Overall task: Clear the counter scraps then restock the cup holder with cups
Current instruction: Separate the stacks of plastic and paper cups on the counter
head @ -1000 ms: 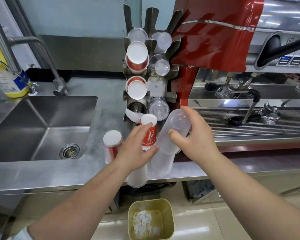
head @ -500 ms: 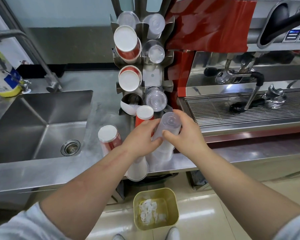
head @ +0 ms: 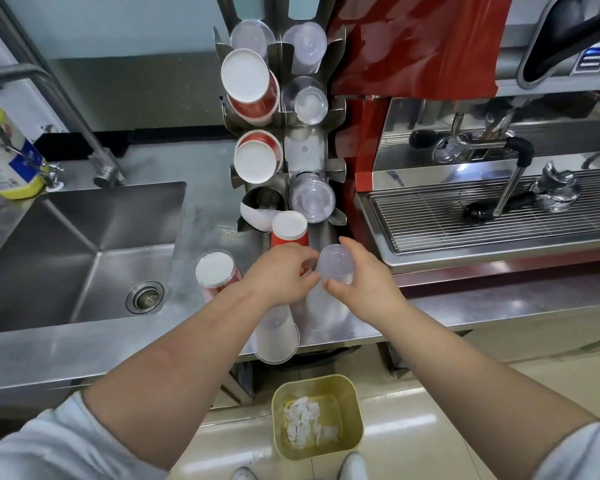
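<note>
step: restocking; scraps look already dealt with, since white bits lie in the bin (head: 317, 415) on the floor and none show on the counter (head: 84, 351).
left hand (head: 278, 275): fingers curled round the red stack (head: 289, 233), gripping it low on its side, just beside the right hand.
right hand (head: 364, 285): thumb and fingers curled round the clear stack (head: 336, 263) near its top end, holding it.
clear stack: nested cups, closed base toward the camera and up, mouths down toward the counter edge; long axis runs steeply up from the counter, leaning a little toward the holder (head: 303, 150).
red stack: stands in front of the holder's foot, white base up, axis near upright; whether it rests on the counter i cannot tell, the hand hides its lower end.
holder: upper slots carry red and clear cups; one right-hand slot in the middle looks bare.
loose cup (head: 276, 336): a pale one overhangs the counter edge under the left wrist.
next move: probably lift the clear stack, tip its mouth end toward the bare slot, and slide it in along the slot's axis.
</note>
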{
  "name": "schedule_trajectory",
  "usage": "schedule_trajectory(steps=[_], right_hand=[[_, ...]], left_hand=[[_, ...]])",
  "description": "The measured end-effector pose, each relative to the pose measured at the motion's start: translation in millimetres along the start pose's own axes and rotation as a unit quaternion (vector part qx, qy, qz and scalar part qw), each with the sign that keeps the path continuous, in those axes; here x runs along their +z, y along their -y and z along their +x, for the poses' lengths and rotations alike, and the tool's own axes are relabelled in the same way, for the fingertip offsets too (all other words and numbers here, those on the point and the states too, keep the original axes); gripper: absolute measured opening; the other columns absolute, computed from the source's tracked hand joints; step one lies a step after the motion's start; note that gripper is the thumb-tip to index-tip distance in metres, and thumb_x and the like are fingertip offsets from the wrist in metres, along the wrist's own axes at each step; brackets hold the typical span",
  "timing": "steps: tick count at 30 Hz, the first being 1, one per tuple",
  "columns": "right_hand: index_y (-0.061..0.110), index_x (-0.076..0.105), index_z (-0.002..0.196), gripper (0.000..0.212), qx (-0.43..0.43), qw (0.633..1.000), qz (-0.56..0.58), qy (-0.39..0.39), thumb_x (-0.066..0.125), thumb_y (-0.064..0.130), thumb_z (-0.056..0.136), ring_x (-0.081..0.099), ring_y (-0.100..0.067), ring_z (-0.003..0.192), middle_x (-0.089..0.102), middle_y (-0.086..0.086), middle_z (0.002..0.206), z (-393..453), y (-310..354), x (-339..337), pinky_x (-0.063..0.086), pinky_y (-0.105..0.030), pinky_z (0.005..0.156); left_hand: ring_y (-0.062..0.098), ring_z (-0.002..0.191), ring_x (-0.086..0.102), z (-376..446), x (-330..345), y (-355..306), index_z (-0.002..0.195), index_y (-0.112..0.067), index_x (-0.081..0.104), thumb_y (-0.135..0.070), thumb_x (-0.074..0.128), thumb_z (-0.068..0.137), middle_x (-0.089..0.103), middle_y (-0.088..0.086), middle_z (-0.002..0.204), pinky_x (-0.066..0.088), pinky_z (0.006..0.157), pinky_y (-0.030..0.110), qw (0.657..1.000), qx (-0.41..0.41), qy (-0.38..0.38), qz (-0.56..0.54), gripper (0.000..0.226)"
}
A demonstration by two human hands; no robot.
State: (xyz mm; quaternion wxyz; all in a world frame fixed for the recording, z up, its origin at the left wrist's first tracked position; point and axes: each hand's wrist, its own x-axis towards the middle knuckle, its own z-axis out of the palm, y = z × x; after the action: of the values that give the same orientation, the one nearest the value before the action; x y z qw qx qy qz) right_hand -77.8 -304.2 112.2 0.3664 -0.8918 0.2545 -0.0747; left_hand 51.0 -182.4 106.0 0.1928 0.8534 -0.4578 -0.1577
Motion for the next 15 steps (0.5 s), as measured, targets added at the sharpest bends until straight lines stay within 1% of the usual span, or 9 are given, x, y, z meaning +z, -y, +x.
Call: schedule_trajectory(steps=[2,3,6,8,12,15], right_hand=[[0.022,0.029,0.148,0.082,0.014,1.000,-0.008,0.010,0.073,0.032,0.079,0.045,-0.022,0.130,0.046,-0.003,0.145,2,-1,2,0.037,-0.029,0.100],[0.022,0.029,0.148,0.083,0.017,1.000,-0.009,0.015,0.073,0.033,0.078,0.045,-0.022,0.130,0.046,-0.003,0.145,2,-1,3,0.038,-0.029,0.100],[0.021,0.029,0.148,0.081,0.018,0.999,-0.016,0.035,0.072,0.031,0.080,0.045,-0.023,0.129,0.046,-0.005,0.143,3,4,4,0.037,-0.026,0.094],[0.020,0.028,0.148,0.081,0.015,0.998,-0.029,0.045,0.071,0.031,0.081,0.045,-0.024,0.128,0.046,-0.006,0.142,4,8,5,0.037,-0.027,0.093],[0.021,0.023,0.150,0.086,0.016,0.997,-0.050,0.059,0.072,0.032,0.080,0.041,-0.024,0.132,0.040,-0.007,0.148,4,13,3,0.037,-0.030,0.099],[0.022,0.022,0.151,0.087,0.002,0.997,-0.057,0.051,0.071,0.033,0.079,0.038,-0.023,0.135,0.034,-0.007,0.150,1,20,-4,0.034,-0.028,0.103]], left_hand=[[0.017,0.087,0.058,-1,-3,0,0.106,-0.024,0.067,-0.033,0.059,0.087,0.062,-0.005,0.091,0.052,0.080,0.040,1.000,-0.004,0.002,-0.003,0.023],[0.018,0.089,0.058,-2,-4,0,0.108,-0.025,0.068,-0.032,0.059,0.088,0.063,-0.004,0.094,0.052,0.082,0.039,1.000,-0.006,0.003,-0.005,0.023],[0.018,0.094,0.058,-6,-8,3,0.113,-0.028,0.068,-0.032,0.059,0.089,0.062,-0.001,0.099,0.050,0.086,0.037,1.000,-0.015,0.013,-0.004,0.026],[0.018,0.097,0.058,-9,-11,5,0.116,-0.030,0.067,-0.030,0.058,0.090,0.061,0.000,0.101,0.049,0.088,0.035,1.000,-0.017,0.017,-0.001,0.028],[0.018,0.101,0.058,-17,-16,7,0.117,-0.029,0.067,-0.030,0.058,0.091,0.061,-0.001,0.105,0.048,0.089,0.034,1.000,-0.016,0.016,0.001,0.028],[0.020,0.107,0.058,-24,-27,7,0.122,-0.024,0.066,-0.031,0.060,0.092,0.062,0.002,0.115,0.047,0.094,0.034,1.000,-0.012,-0.001,0.000,0.032]])
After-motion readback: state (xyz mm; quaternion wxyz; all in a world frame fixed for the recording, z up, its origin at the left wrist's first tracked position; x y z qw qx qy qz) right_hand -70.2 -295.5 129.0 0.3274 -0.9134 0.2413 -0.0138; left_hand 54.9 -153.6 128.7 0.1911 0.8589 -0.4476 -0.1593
